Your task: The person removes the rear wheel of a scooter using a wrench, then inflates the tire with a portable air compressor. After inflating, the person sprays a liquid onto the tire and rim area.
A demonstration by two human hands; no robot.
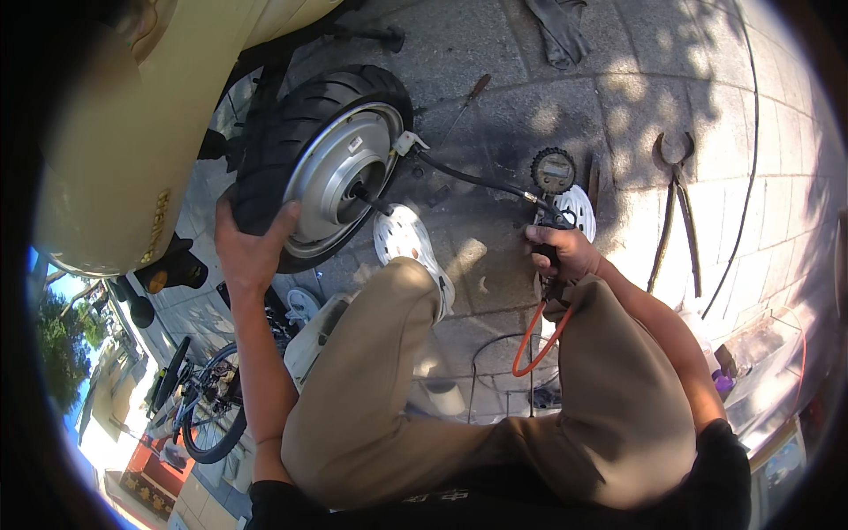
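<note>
My left hand (250,250) grips the near edge of a scooter wheel's black tire (281,146), thumb on the side facing me and some fingers hidden behind. The wheel's silver hub (343,168) has an axle sticking out of its middle. My right hand (565,253) is wrapped round the black handle of a tire inflator, whose round gauge (554,170) points away from me. From the inflator a black hose (477,181) runs left to a pale clip-on chuck (408,143) at the wheel's rim. An orange air hose (528,369) loops below my right hand.
The cream scooter body (132,150) fills the upper left. On the paving lie a screwdriver (479,86), dark gloves (561,35) and long-handled pincers (676,203). A black cable (751,168) curves along the right. A parked bicycle (212,402) stands at lower left.
</note>
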